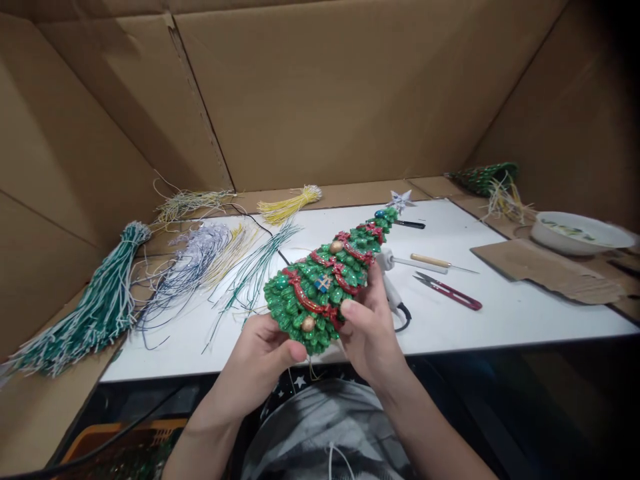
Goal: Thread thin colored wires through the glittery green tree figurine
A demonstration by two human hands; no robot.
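A green glittery Christmas tree ornament with red garlands, gold balls and a small blue gift is held tilted over the table's front edge. Its silver star points up and to the right. My left hand grips the wide base from the left, thumb on the rim. My right hand is wrapped round the right side, thumb on the front near a red bow. The fingers behind the tree are hidden. Just past it lies a white glue gun, partly covered by the tree and hand.
Thread snips and a wooden-handled awl lie at right, near a white bowl and a cardboard piece. Green-white wires, yellow wires and loose strands spread left and back. Another tree lies back right. Cardboard walls enclose the table.
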